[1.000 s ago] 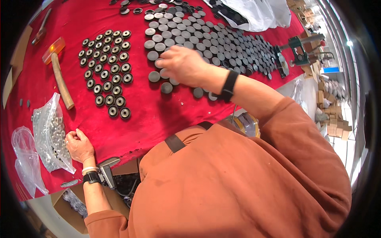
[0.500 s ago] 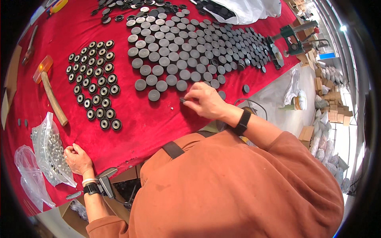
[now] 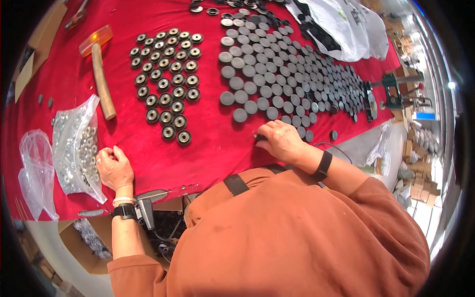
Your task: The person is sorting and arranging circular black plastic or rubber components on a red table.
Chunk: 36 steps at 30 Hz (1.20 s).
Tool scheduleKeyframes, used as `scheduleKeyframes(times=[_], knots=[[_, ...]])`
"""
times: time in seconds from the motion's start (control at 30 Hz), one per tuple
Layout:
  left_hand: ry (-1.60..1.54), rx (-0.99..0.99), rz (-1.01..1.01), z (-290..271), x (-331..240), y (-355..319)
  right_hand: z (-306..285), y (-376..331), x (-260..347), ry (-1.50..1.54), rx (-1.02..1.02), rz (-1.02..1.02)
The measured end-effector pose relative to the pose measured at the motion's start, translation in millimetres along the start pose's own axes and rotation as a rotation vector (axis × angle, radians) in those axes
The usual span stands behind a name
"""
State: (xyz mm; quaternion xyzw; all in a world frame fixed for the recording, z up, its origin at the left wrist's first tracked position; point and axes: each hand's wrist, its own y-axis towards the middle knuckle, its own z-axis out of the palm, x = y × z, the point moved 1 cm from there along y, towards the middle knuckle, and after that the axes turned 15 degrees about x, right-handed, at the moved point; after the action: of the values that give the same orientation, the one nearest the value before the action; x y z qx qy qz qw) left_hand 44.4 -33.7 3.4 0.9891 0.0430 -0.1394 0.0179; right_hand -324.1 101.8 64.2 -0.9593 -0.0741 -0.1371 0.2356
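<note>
My right hand [image 3: 281, 142] is closed in a pinch just in front of the spread of grey discs. A small dark piece [image 3: 260, 138], perhaps a disc seen edge-on, shows at its fingertips. My left hand [image 3: 115, 169] rests on the red cloth with its fingers curled, right beside a clear plastic bag [image 3: 74, 148] of small silvery ring-shaped parts. Whatever those fingers hold, if anything, is hidden. Many flat grey discs [image 3: 262, 80] lie close together on the right. Black round pieces with metal centres [image 3: 177, 79] stand in rough rows between the hands.
A mallet [image 3: 101, 79] with an amber head lies left, behind the bag. An empty clear bag [image 3: 37, 168] is at the far left. A green hand press [image 3: 392, 91] stands at the right end of the red cloth [image 3: 208, 163]. A white bag [image 3: 363, 37] holds black pieces.
The whole view has shifted, so the table's things appear farther right and higher. My right hand has drawn a little nearer to me, still pinching. My left hand stays beside the bag.
</note>
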Motion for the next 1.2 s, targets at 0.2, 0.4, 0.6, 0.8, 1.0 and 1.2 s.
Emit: scheduleKeyframes(times=[0.2,0.4,0.6,0.8,1.0,1.2], knots=[[-0.018,-0.016,-0.002,5.7,3.8,4.3,-16.4,77.2,66.4,0.201,-0.215,-0.418],[-0.051,-0.063,0.044,7.8,4.3,2.1,13.1,110.9,82.8,-0.011,-0.298,-0.612],[-0.036,-0.070,0.050,4.9,10.5,1.0,20.7,113.8,93.4,-0.169,-0.244,-0.599],[-0.036,-0.051,0.030,2.5,10.7,2.8,15.5,103.2,111.3,-0.601,-0.210,-0.640],[0.000,-0.006,0.068,0.5,-5.2,1.2,26.0,103.6,100.2,-0.523,-0.274,-0.683],[-0.025,0.014,0.124,7.0,15.4,2.7,30.2,93.7,81.4,-0.475,-0.183,-0.555]])
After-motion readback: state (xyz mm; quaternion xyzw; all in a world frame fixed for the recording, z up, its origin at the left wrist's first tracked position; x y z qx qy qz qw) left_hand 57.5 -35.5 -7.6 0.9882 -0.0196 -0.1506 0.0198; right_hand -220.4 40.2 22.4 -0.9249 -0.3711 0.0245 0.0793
